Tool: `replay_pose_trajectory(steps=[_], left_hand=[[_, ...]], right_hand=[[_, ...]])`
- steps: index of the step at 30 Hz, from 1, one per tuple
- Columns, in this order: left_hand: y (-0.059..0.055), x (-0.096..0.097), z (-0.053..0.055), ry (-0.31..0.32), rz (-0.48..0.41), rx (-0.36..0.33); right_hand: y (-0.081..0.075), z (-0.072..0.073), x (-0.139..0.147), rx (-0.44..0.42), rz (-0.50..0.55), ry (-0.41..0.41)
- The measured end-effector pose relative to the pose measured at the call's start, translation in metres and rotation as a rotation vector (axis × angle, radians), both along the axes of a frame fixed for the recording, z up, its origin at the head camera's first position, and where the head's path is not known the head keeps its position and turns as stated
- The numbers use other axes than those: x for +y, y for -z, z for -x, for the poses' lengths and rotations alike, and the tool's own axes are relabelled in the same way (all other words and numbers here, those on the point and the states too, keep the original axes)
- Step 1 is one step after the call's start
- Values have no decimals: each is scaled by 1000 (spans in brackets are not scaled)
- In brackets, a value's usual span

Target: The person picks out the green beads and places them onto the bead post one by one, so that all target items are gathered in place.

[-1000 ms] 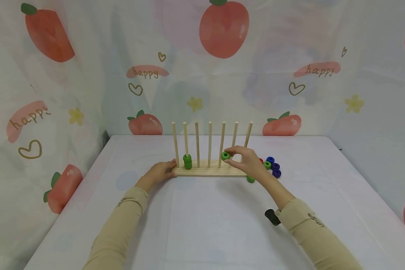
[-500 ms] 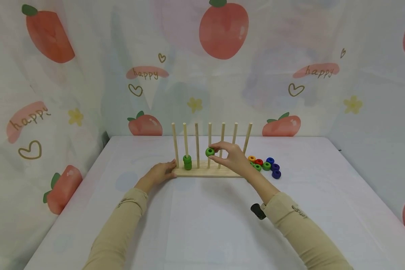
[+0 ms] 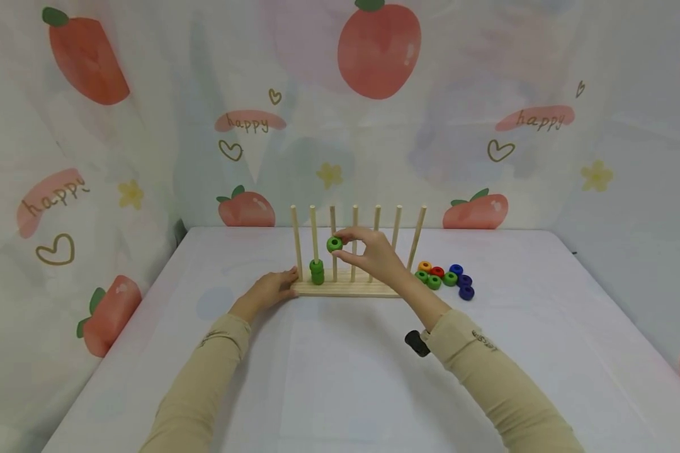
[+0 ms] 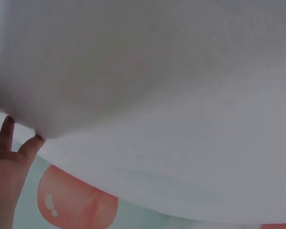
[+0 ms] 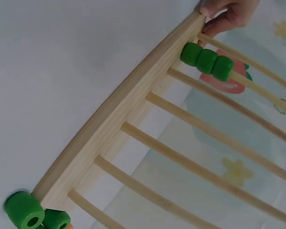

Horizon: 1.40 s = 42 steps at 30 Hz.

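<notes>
My right hand (image 3: 376, 253) pinches a green bead (image 3: 332, 248) between thumb and fingers, raised in front of the third peg from the left. A wooden peg rack (image 3: 340, 290) stands on the table, with several upright pegs. My left hand (image 3: 267, 290) grips the left end of its base, thumb at the front. Three green beads (image 5: 207, 61) are stacked on the second peg, clear in the right wrist view. Only part of the left hand (image 4: 9, 164) shows at the edge of the left wrist view. The held bead is out of the right wrist view.
Right of the rack lie loose beads: an orange bead (image 3: 425, 266), a red bead (image 3: 437, 272), several green beads (image 3: 434, 282), a blue bead (image 3: 456, 269) and dark purple beads (image 3: 466, 293). A patterned cloth backdrop (image 3: 385, 157) rises behind the table.
My right hand has carried the green bead leftward and slightly up, from near the fifth peg to the third. The loose beads have come into view. My left hand stays put.
</notes>
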<state>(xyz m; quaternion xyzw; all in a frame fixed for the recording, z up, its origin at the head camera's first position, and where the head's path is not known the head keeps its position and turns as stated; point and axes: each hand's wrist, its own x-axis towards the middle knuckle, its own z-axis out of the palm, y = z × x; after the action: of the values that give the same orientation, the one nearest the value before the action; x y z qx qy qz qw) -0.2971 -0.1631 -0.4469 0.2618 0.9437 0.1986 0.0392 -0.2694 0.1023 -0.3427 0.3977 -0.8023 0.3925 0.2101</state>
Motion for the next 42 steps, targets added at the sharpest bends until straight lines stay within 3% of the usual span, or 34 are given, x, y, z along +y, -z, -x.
replay_pose_trajectory(steps=[12, 21, 29, 42], left_hand=[[-1, 0, 2, -8, 4, -27], [-6, 1, -3, -6, 2, -24], [-5, 1, -3, -14, -3, -18], [-4, 1, -2, -12, -6, -3]], right_hand=[[-25, 9, -18, 56, 0, 0], [-44, 20, -26, 18, -22, 37], [-58, 37, -30, -2, -114, 50], [-59, 53, -36, -108, -116, 48]])
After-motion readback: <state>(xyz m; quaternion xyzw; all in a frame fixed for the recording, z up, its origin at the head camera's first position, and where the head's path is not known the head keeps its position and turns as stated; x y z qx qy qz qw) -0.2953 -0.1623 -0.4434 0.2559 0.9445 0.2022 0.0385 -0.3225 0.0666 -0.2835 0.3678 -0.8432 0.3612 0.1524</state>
